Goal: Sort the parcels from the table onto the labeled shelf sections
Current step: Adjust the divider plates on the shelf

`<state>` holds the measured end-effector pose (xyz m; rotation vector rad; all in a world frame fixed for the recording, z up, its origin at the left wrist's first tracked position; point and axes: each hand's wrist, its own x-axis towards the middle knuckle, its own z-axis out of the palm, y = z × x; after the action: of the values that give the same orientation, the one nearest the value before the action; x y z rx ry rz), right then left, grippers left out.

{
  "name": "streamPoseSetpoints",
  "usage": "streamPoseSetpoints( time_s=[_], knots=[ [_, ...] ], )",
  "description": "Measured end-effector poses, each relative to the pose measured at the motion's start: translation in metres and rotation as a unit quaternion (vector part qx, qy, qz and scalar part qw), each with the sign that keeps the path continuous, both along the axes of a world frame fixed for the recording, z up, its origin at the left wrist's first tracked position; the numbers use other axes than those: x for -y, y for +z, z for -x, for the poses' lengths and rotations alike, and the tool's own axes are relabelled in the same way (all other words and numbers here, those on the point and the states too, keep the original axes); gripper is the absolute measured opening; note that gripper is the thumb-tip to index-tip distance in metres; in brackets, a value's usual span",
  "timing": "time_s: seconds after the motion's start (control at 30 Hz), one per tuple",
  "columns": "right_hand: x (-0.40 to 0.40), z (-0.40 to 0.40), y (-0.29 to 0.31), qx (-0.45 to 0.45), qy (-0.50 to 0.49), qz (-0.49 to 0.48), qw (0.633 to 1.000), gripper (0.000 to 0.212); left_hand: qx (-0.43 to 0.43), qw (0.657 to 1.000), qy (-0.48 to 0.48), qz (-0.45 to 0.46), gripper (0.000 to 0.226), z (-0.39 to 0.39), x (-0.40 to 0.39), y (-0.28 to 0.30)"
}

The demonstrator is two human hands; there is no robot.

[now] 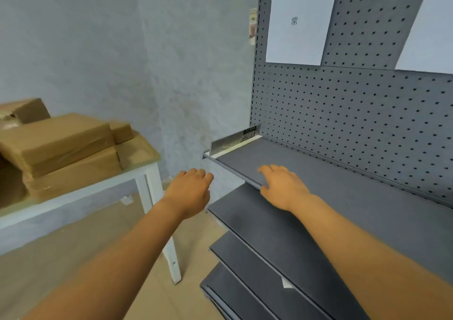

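Several brown cardboard parcels point(56, 140) lie stacked on a white table point(137, 172) at the left. A grey metal shelf unit stands at the right; its upper shelf point(331, 187) is bare. A white paper label point(299, 18) hangs on the pegboard above that shelf. My left hand point(190, 192) hovers between the table and the shelf, fingers loosely curled, holding nothing. My right hand point(282, 187) is over the front edge of the upper shelf, fingers relaxed and empty.
Lower grey shelves point(264, 234) step out below the upper one. A second white sheet point(431, 33) hangs at the far right. The grey pegboard back point(355, 114) and a blue-grey wall point(122, 50) close off the far side. Tan floor point(73, 251) shows under the table.
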<state>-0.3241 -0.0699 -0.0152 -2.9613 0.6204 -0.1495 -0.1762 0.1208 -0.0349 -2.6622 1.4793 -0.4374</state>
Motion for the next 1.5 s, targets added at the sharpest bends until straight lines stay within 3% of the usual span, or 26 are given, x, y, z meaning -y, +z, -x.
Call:
streamPoseSetpoints(
  time_s=[0.37,0.5,0.67,0.9,1.03,1.23,1.5],
  knots=[
    [0.050,-0.151,0.012,0.009,0.019,-0.041,0.999,0.049,0.010,0.999,-0.005,0.038,0.033,-0.137,0.069,0.031],
    [0.051,-0.197,0.016,0.045,0.005,-0.106,0.993,0.047,0.001,0.999,-0.017,0.034,0.032,-0.188,0.085,0.033],
    [0.050,-0.246,0.008,0.061,-0.102,-0.175,0.977,0.037,-0.004,0.998,-0.057,0.014,0.034,-0.254,0.106,0.020],
    [0.033,-0.298,0.002,0.059,-0.294,-0.291,0.908,0.042,0.001,0.986,-0.166,-0.011,0.034,-0.317,0.136,0.012],
    [0.021,-0.317,-0.010,0.072,-0.381,-0.326,0.862,0.033,-0.013,0.978,-0.207,-0.015,0.035,-0.328,0.148,0.009],
    [0.012,-0.322,-0.015,0.111,-0.416,-0.275,0.860,0.035,-0.012,0.965,-0.263,0.002,0.034,-0.329,0.163,0.009],
    [0.015,-0.265,0.014,0.100,-0.416,-0.253,0.868,0.030,-0.013,0.954,-0.299,-0.002,0.035,-0.309,0.183,0.021]
  ],
)
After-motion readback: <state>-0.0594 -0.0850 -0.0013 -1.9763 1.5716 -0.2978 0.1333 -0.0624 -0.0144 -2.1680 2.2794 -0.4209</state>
